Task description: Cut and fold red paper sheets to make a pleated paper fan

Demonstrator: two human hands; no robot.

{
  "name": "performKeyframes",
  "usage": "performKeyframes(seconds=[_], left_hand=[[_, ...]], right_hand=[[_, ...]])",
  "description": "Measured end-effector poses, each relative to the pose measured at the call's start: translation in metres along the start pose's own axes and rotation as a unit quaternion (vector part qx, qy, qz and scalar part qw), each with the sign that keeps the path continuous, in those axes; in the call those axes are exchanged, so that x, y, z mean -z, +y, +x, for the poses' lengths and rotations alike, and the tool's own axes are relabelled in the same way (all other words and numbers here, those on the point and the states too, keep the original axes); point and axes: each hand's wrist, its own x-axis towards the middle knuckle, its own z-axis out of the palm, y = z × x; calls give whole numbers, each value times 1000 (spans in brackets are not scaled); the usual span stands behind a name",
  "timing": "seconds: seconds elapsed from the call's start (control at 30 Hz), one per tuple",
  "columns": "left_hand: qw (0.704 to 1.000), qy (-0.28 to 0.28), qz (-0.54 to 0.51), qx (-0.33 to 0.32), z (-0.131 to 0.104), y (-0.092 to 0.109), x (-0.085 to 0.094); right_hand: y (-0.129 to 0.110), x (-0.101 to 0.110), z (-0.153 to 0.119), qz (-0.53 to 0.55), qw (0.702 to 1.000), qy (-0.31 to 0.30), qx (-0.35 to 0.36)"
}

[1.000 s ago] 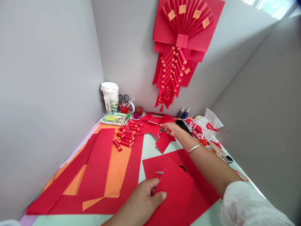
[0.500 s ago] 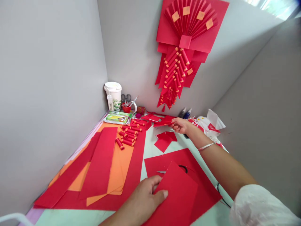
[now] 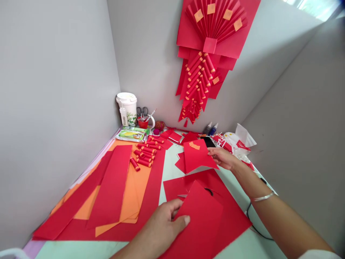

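My left hand (image 3: 168,225) pinches the edge of a red paper sheet (image 3: 201,219) near the front of the table, thumb on top. Under that sheet lies a larger red sheet (image 3: 231,212), and scissors (image 3: 208,191) poke out between the two, mostly covered. Farther back, my right hand (image 3: 221,157) grips the right edge of another red paper piece (image 3: 198,158), held above the table. Small orange paper scraps (image 3: 194,145) rest on that piece. Partly beneath it are small red paper squares (image 3: 180,163).
Red paper rolls (image 3: 144,154) lie on orange sheets (image 3: 130,194) beside red strips (image 3: 111,187) at left. A white cup (image 3: 127,108), a wet-wipe-like packet (image 3: 132,134) and glue bottles (image 3: 212,129) stand along the back. A red fan decoration (image 3: 210,46) hangs on the wall.
My right hand has drawn the red piece from the back of the table toward me and slightly right, over the small squares. My left hand keeps its hold.
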Motion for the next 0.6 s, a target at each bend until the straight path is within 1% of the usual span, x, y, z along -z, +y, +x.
performKeyframes(seconds=[0.13,0.37,0.5,0.6], left_hand=[[1000,-4,-2,7,1,0,-1],[1000,1,-6,2,1,3,3],[1000,-4,-10,4,-2,4,3],[1000,-4,-9,8,-3,4,2]], right_hand=[[2,2,2,-17,1000,1,24],[-6,0,6,-57,998,-4,37],[-9,-4,5,-62,997,-2,43],[-10,-4,5,-54,997,6,48]])
